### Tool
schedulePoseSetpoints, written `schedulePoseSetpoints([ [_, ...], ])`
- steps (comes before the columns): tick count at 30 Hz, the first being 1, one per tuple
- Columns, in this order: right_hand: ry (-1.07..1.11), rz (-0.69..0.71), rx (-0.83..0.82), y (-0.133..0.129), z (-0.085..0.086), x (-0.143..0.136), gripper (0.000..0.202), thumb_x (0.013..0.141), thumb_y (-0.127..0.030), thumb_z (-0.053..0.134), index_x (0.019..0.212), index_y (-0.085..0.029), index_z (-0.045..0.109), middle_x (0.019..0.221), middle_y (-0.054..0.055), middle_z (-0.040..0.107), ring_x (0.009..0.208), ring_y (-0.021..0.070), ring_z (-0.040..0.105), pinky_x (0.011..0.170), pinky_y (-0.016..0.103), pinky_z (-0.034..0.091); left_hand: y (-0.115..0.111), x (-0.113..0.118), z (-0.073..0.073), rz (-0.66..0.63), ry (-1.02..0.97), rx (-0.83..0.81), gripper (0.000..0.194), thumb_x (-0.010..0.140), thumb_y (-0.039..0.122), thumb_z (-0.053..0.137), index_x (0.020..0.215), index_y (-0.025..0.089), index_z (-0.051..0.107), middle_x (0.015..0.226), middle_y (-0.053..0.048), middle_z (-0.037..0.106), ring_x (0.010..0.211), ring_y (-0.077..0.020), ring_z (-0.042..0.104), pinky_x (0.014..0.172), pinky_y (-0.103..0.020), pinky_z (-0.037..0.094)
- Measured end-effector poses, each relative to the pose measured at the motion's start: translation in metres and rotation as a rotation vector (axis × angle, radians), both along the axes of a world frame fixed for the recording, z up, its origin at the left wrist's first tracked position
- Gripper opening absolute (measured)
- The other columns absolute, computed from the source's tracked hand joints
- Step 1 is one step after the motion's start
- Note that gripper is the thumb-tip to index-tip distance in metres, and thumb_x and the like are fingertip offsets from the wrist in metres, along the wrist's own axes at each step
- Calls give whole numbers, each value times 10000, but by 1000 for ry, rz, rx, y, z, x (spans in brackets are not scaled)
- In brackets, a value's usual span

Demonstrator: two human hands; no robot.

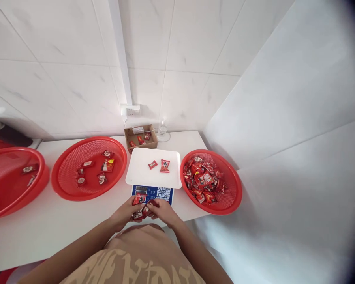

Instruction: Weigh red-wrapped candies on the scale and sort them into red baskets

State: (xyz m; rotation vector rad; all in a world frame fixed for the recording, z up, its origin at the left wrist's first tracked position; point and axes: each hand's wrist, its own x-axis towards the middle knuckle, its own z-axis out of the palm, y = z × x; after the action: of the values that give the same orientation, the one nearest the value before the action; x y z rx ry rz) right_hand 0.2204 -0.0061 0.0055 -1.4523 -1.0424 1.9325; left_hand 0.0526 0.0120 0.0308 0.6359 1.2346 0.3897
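My left hand [124, 214] is closed around several red snack packets [139, 200] in front of my body. Close beside it, my right hand [163, 213] pinches a dark red packet [147, 209] at the same bunch. Just beyond both hands is a digital scale [165, 194] with a blue keypad, partly covered by my hands. Its white tray [138, 167] bears a small red packet [153, 165] and a larger red packet [164, 166]. A red basket [235, 187] heaped with red packets stands to the right of the scale.
Left of the scale, a red basket [59, 173] holds several packets; another red basket [41, 173] is farther left. Behind the scale are a cardboard box [141, 144] with packets and a clear glass-like object [162, 129]. A white cable runs from the wall socket [132, 111].
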Motion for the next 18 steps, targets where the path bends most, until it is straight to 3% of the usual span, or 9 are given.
schedulePoseSetpoints([
  [7,-50,-101,-37,-1,-11,14,406,701,-556,575,760,-156,609,749,62,693,597,108,556,597,247,419,2,-15,-10,146,1,-86,480,576,324,777,955,219,503,733,26,591,654,-121,572,698,-337,492],
  [10,40,-150,-109,-2,-13,18,357,673,-501,623,779,-161,612,764,53,689,662,126,590,653,263,434,3,-20,-12,109,-17,-92,443,613,361,759,937,205,499,680,35,570,599,-102,549,687,-328,500],
  [14,318,-306,-208,-2,-9,20,234,601,-324,676,735,-175,554,750,27,667,709,160,620,730,333,468,4,-19,-8,62,-32,-108,470,611,395,761,924,202,468,722,14,601,613,-122,586,650,-308,495],
  [18,477,-355,-206,1,-1,17,306,579,-285,704,774,-210,480,730,-11,648,652,141,596,693,349,485,4,-10,-2,-35,-34,-54,531,599,392,770,998,204,474,765,-7,623,666,-159,618,648,-321,492],
])
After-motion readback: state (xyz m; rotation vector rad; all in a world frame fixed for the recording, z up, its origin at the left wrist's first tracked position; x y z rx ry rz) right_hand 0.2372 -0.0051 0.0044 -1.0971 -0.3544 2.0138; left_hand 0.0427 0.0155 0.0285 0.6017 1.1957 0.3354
